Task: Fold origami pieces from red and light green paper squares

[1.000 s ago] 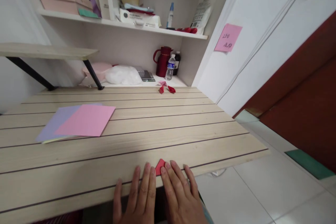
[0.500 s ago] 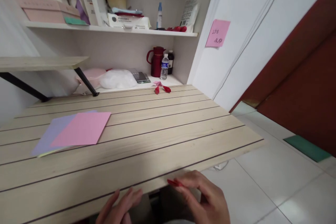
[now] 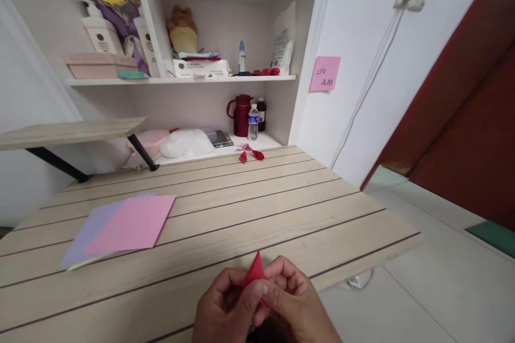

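Both my hands are raised together over the near edge of the wooden table (image 3: 241,209), pinching one small folded red paper (image 3: 254,271) whose pointed tip sticks up between them. My left hand (image 3: 225,305) closes on it from the left with fingers curled. My right hand (image 3: 295,300) closes on it from the right. Most of the red paper is hidden inside the fingers.
A stack of pink and lilac paper sheets (image 3: 124,225) lies on the table's left. Small folded red and pink paper pieces (image 3: 250,153) sit at the far edge. Behind stand a red jug (image 3: 240,114), a water bottle (image 3: 252,122), shelves with boxes. A pink note (image 3: 324,73) is on the wall.
The hands were flat on the table pressing the red paper a second ago. They lifted it off the edge and now hold it pinched together in the air. The camera tilted up.
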The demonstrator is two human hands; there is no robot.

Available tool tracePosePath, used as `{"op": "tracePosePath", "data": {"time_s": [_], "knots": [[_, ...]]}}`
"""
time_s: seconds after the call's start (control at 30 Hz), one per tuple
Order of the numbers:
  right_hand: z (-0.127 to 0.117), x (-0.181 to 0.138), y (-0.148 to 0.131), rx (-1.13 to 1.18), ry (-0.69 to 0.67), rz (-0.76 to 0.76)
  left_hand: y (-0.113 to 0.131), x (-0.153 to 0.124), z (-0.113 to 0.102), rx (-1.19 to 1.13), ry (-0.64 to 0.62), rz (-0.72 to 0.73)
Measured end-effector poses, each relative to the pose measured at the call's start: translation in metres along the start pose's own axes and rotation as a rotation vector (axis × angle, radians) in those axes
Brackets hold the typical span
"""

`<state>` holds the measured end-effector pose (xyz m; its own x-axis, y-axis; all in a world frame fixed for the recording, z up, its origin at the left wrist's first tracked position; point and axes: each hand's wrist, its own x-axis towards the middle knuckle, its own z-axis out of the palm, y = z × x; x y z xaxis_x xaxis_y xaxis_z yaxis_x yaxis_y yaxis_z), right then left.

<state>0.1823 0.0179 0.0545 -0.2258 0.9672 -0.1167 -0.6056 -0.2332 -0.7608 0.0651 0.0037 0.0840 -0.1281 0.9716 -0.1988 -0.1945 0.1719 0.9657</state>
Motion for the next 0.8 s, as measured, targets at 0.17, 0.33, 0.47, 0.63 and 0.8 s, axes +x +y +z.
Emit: {"op": "tracePosePath", "data": {"time_s": [0.17, 0.33, 0.47, 0.63, 0.8], "knots": [[-0.006, -0.004, -0.011, -0.172, -0.013, 0.039, -0.005, 0.012, -0.005, -0.114, -0.011, -0.066], [-0.013, -0.003, -0.02, -0.308, -0.068, -0.03, -0.008, 0.019, -0.004, -0.186, -0.043, -0.093], [-0.017, 0.0, -0.018, -0.27, -0.108, -0.056, -0.008, 0.018, 0.001, -0.188, -0.026, -0.099], [-0.011, -0.001, -0.019, -0.198, 0.021, -0.057, -0.007, 0.016, 0.004, -0.297, -0.191, -0.151], [-0.007, 0.001, -0.021, -0.101, -0.012, 0.044, -0.002, 0.015, 0.006, -0.452, -0.395, -0.195]]}}
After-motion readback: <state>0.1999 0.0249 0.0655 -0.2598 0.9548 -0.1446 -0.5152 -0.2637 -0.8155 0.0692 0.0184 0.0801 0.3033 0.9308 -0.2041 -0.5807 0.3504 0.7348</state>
